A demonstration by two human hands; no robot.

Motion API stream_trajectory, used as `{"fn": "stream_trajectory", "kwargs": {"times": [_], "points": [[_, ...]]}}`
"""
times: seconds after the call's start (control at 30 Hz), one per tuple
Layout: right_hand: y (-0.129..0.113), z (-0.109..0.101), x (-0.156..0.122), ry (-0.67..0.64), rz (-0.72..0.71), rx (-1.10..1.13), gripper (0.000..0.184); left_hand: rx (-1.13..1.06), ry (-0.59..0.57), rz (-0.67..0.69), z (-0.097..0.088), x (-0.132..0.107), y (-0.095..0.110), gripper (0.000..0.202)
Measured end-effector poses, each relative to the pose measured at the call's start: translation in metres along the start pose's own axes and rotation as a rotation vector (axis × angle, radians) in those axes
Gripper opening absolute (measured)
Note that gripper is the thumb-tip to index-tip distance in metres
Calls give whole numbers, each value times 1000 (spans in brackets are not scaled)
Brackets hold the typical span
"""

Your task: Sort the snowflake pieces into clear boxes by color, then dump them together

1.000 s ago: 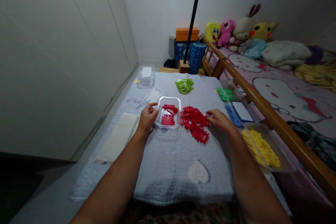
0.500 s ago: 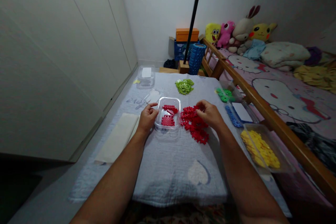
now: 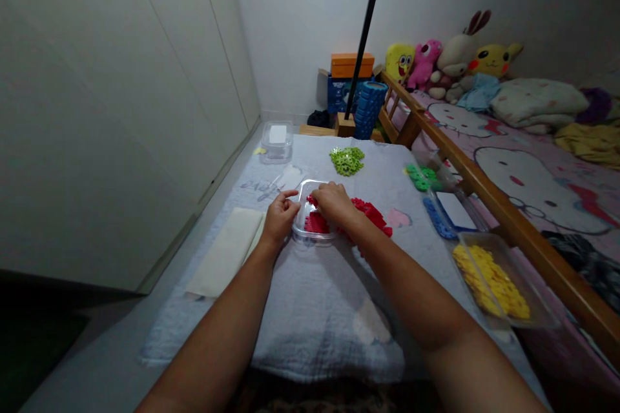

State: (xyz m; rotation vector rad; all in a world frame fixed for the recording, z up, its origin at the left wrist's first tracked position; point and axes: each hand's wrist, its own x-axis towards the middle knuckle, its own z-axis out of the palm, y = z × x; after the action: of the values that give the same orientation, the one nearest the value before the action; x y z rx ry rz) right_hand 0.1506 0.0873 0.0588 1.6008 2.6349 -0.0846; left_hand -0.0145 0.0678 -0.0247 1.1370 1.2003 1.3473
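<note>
A clear plastic container [image 3: 317, 237] stands mid-table with red toothed plastic pieces [image 3: 316, 222] inside. At its left rim is my left hand [image 3: 279, 216], thumb and forefinger closed against the edge. My right hand [image 3: 334, 203] reaches over the container with its fingers pinched and pointing down into it. A bit of red shows at those fingertips, though the hand hides most of what they grip. To the right, partly behind my right wrist, lies a loose pile of red toothed pieces [image 3: 372, 211] on the cloth.
Light green pieces [image 3: 347, 161] are heaped toward the back. Along the right stand containers of green pieces [image 3: 422, 177], blue pieces [image 3: 440, 218] and yellow pieces [image 3: 491, 281]. A folded beige cloth [image 3: 227, 251] lies left; lidded boxes [image 3: 278, 144] stand back left. A wooden bed rail [image 3: 465, 174] borders the right.
My right hand has moved left from the red pile to over the container. My left hand stays at the container's left rim. The view has shifted slightly.
</note>
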Motion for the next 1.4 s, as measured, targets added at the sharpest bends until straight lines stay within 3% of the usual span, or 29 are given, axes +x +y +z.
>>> {"fn": "stream_trajectory", "kwargs": {"times": [0.27,0.5,0.63,0.73,0.87,1.1,1.23,1.4], "points": [[12,-5,-14,76,91,44,34,-7,9,-6,1,-2,2,46],[80,-1,-68,229,267,165,32,-3,14,-1,2,-4,4,46],[121,13,-106,131,353,281,31,-7,16,-2,2,-3,5,46],[134,23,-126,0,344,400,35,-9,13,-2,2,-3,5,46],[133,35,-136,-40,304,485,32,5,12,3,2,-3,3,45],[130,44,-139,66,378,470,15,19,1,13,0,-1,-1,47],[125,29,-135,176,424,478,5,11,-2,10,0,-1,-1,47],[88,-1,-100,299,274,549,8,0,10,0,1,-1,-1,48]]}}
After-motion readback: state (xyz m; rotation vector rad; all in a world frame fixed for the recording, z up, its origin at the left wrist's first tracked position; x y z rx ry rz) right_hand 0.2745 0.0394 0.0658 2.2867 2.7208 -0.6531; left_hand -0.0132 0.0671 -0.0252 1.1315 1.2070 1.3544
